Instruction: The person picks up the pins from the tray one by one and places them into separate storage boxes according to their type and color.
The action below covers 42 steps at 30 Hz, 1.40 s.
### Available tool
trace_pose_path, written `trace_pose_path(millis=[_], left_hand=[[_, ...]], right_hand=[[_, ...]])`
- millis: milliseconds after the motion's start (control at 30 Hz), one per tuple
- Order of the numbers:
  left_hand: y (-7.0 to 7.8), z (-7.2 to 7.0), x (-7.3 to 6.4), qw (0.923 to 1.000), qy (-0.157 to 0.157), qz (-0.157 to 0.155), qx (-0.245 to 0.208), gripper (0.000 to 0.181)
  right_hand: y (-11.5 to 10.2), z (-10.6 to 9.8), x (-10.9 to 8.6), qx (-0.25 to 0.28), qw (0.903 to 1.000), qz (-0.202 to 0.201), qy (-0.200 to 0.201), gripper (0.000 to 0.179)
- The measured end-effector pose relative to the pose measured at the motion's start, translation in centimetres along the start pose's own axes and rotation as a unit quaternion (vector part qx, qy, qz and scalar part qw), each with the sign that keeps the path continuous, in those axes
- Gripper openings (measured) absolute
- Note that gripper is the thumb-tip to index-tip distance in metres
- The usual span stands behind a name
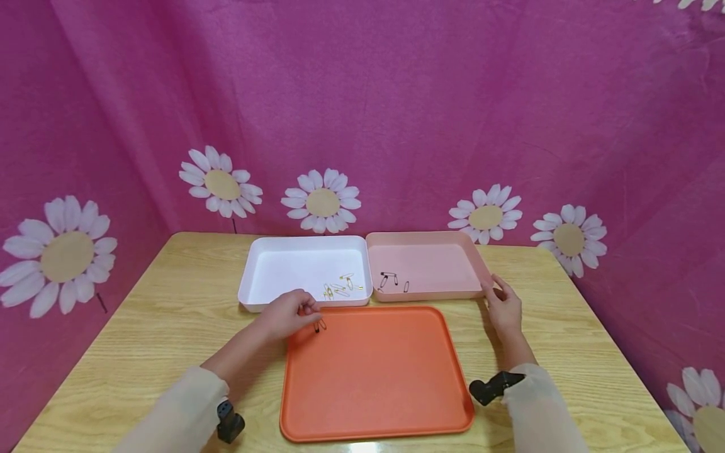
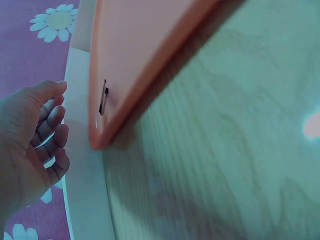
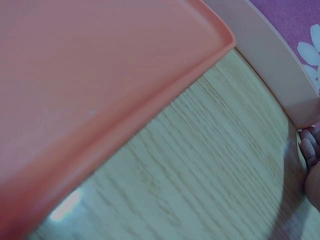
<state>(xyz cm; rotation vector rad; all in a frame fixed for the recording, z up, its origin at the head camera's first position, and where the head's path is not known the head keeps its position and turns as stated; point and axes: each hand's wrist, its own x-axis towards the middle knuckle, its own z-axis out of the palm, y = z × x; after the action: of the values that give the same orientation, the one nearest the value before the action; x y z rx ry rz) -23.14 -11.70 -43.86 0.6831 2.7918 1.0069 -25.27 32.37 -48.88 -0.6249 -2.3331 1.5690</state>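
My left hand [image 1: 291, 314] hovers over the back left corner of the orange tray [image 1: 376, 377], its fingers loosely curled with nothing between them in the left wrist view. Just beyond the fingertips lies black safety-pin wire [image 2: 103, 97]; whether it is one pin or two overlapping, I cannot tell. My right hand [image 1: 504, 311] rests against the front right corner of the pink tray [image 1: 430, 296], fingers relaxed; the right wrist view catches only part of them. Gold safety pins [image 1: 340, 289] lie in the white tray [image 1: 306, 305], black safety pins [image 1: 388, 275] in the pink one.
White and pink trays stand side by side at the back of the wooden table [image 1: 153, 314], with the orange tray in front of them. A magenta curtain [image 1: 396, 113] printed with daisies hangs behind and around the table.
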Motion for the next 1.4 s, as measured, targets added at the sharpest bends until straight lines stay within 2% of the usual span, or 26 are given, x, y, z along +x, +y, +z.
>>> trace_pose_path(millis=[267, 567, 700, 833, 967, 1200, 1400], left_hand=[[-1.0, 0.0, -0.8, 0.9996, -0.014, -0.002, 0.023, 0.010], [-0.6, 1.0, -0.8, 0.9978, -0.021, -0.031, 0.054, 0.014], [-0.5, 1.5, -0.9, 0.9964, -0.009, -0.048, 0.069, 0.018], [-0.2, 1.9, -0.9, 0.9926, 0.008, -0.063, 0.103, 0.019], [0.1, 2.0, -0.8, 0.9890, 0.017, -0.076, 0.126, 0.015], [0.4, 2.1, -0.8, 0.9862, 0.027, -0.107, 0.124, 0.004], [0.5, 1.9, -0.8, 0.9847, 0.030, -0.130, 0.112, 0.021]], right_hand=[[-0.2, 0.0, -0.2, 0.003, 1.0000, 0.004, -0.007, 0.062], [0.0, -0.1, -0.1, -0.004, 0.9999, 0.009, -0.006, 0.062], [0.1, 0.0, -0.1, -0.004, 0.9999, 0.011, -0.005, 0.062], [0.1, 0.1, 0.0, 0.001, 0.9999, 0.015, -0.005, 0.062], [0.1, 0.1, 0.1, 0.007, 0.9998, 0.017, -0.005, 0.062], [-0.1, 0.1, 0.0, 0.001, 1.0000, 0.005, 0.004, 0.060], [-0.2, 0.1, -0.1, -0.001, 0.9999, -0.011, 0.013, 0.056]])
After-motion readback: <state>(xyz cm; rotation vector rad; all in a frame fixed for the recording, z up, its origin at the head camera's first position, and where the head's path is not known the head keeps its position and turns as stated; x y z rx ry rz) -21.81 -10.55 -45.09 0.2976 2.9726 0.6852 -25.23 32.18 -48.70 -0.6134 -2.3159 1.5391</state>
